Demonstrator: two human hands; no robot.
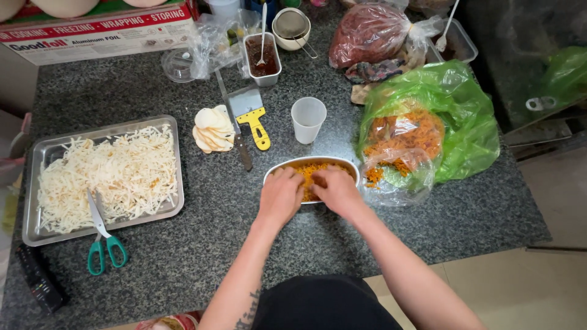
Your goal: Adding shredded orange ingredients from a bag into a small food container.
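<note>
Oval bowl (278,169) w/ orange shreds, near front counter edge (428,244). L hand (281,195) & R hand (337,190) fingers down in shreds, grip unclear. Bare granite both sides; metal tray (36,229) far left.

there is bare counter (244,232) between the big metal tray (36,183) and the oval bowl (275,169), so a hand can slide through there. behind the bowl a white cup (307,119), a knife (237,131) and a yellow scraper (252,116) block the way. a green bag (465,116) crowds the right side, touching the bowl.
</note>
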